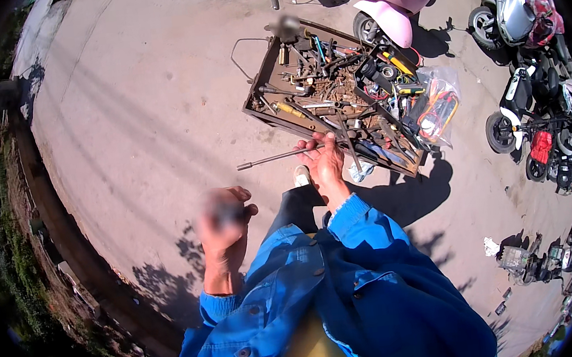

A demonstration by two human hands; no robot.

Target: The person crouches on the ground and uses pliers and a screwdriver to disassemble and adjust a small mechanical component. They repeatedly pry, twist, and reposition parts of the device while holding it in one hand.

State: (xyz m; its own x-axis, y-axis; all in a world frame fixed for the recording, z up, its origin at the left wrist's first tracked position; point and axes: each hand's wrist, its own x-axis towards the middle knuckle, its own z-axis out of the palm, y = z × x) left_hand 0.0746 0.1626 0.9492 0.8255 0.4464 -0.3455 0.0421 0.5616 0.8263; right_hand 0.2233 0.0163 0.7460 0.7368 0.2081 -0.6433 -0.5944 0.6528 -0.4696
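My right hand (326, 163) is closed around a long metal T-handle socket wrench (270, 158). Its thin shaft points left, with the socket end (244, 166) out over the concrete, and a dark crossbar (348, 139) stands beyond my fingers. My left hand (222, 229) is raised at the lower left with its fingers curled. A blur covers the dark thing in it, so its kind cannot be made out. Just past my right hand lies a wide, rusty metal tool tray (257, 110), full of wrenches, screwdrivers, sockets and loose metal parts.
A wire handle (236, 59) sticks out from the tray's left side. A clear plastic bag (445, 98) with coloured leads lies against its right side. Behind stands a pink scooter (390, 13). More scooters (523, 97) line the right. My shoe (301, 175) is near the tray's front edge.
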